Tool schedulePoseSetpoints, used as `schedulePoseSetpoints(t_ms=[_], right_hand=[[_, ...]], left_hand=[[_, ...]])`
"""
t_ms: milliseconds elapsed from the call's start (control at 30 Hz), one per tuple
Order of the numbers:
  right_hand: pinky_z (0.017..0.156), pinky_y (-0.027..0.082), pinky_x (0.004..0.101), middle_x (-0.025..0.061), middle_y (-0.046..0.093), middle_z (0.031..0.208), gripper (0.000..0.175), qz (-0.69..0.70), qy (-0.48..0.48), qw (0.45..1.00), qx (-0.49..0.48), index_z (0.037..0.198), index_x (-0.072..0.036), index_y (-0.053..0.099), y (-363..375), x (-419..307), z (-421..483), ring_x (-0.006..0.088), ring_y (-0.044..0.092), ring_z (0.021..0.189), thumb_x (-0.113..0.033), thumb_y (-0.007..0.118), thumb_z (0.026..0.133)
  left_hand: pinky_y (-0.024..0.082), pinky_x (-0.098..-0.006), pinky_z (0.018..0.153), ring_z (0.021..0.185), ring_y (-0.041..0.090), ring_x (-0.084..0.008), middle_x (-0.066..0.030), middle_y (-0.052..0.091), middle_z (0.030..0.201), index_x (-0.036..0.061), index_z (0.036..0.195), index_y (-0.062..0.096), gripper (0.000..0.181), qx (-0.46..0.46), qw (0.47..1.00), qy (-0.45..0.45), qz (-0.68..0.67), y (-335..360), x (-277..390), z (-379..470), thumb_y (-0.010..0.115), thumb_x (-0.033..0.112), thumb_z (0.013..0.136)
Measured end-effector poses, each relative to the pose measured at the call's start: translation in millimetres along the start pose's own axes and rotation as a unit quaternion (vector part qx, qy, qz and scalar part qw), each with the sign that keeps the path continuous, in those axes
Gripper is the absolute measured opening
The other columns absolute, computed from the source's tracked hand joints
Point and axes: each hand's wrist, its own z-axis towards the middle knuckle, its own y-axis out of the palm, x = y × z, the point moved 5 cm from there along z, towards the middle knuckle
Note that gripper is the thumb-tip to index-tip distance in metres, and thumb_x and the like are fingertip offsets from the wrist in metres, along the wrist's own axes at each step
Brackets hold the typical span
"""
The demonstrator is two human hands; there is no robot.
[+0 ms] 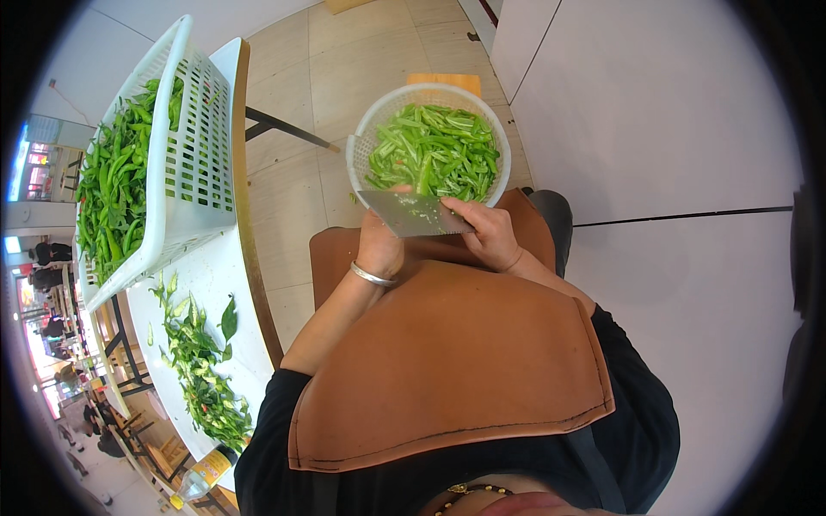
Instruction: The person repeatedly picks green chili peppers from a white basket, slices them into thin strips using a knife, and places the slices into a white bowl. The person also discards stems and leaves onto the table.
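My right hand (pixel 488 233) grips a wide cleaver (pixel 419 215), its thumb lying along the blade; the handle is hidden. Bits of pepper and pale seeds cling to the steel. My left hand (pixel 382 242), with a silver bangle at the wrist, is behind the blade's left end. Its fingertips show just above the edge, and whatever it may hold is covered. Both hands are at the near rim of a round white plastic colander (pixel 353 161). Sliced green peppers (pixel 439 145) fill much of the colander, with a fleck of red among them.
To the left, a white-topped table (pixel 251 322) carries a tilted white plastic crate (pixel 158 219) of whole green peppers (pixel 119 174). Pepper stems and leaves (pixel 200 374) lie nearby, beside a yellow-capped bottle (pixel 205 476). A brown apron (pixel 452 361) covers my lap. A pale wall (pixel 645 116) rises at right.
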Motion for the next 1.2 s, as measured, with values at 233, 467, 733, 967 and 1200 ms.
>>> schedulePoseSetpoints(t_ms=[233, 467, 733, 967, 1200], right_hand=[[0.061, 0.054, 0.037, 0.007, 0.068, 0.084, 0.052, -0.015, -0.029, 0.999, 0.005, 0.124, -0.015, 0.065, 1.3, -4.3, 0.6, 0.0266, 0.067, 0.071, 0.001, 0.066, 0.074], [0.058, 0.053, 0.0368, 0.005, 0.061, 0.077, 0.058, -0.06, -0.041, 0.997, -0.011, 0.126, -0.016, 0.064, 3.7, -4.2, -0.8, 0.0257, 0.064, 0.067, 0.001, 0.067, 0.071], [0.059, 0.054, 0.0375, 0.0058, 0.065, 0.083, 0.058, -0.034, -0.029, 0.999, -0.01, 0.127, -0.016, 0.062, 6.3, 0.3, -4.8, 0.0266, 0.066, 0.07, 0.002, 0.067, 0.072], [0.068, 0.057, 0.0356, 0.012, 0.072, 0.097, 0.035, 0.057, 0.05, 0.997, 0.01, 0.122, -0.011, 0.066, 12.1, 8.4, -10.5, 0.0304, 0.07, 0.08, -0.006, 0.068, 0.087], [0.073, 0.054, 0.0311, 0.0167, 0.071, 0.094, 0.029, 0.19, 0.207, 0.959, -0.044, 0.124, -0.006, 0.065, 21.5, 25.7, -21.2, 0.022, 0.068, 0.078, -0.012, 0.063, 0.096]], left_hand=[[0.056, -0.0316, 0.085, 0.096, 0.067, -0.0178, -0.009, 0.067, 0.109, 0.0017, 0.124, 0.058, 0.029, -0.025, 0.998, 0.005, -0.06, -6.1, -7.3, 3.7, 0.057, 0.019, 0.1], [0.056, -0.0336, 0.087, 0.098, 0.067, -0.0199, -0.0114, 0.068, 0.11, -0.001, 0.124, 0.058, 0.032, -0.04, 0.985, -0.047, -0.161, -1.9, -12.3, 2.3, 0.056, 0.02, 0.101], [0.054, -0.0335, 0.09, 0.099, 0.066, -0.0197, -0.0102, 0.067, 0.111, -0.001, 0.124, 0.059, 0.03, -0.052, 0.99, -0.046, -0.125, 4.6, -4.3, 0.8, 0.059, 0.017, 0.099], [0.056, -0.031, 0.081, 0.094, 0.066, -0.0185, -0.0079, 0.068, 0.109, 0.0022, 0.117, 0.059, 0.023, -0.019, 0.986, -0.095, -0.138, 6.4, -3.5, 4.4, 0.061, 0.014, 0.097], [0.056, -0.0281, 0.077, 0.087, 0.065, -0.0193, -0.01, 0.064, 0.098, -0.0017, 0.116, 0.056, 0.024, 0.016, 0.98, -0.152, -0.123, 2.2, -7.4, 9.1, 0.058, 0.007, 0.094]])
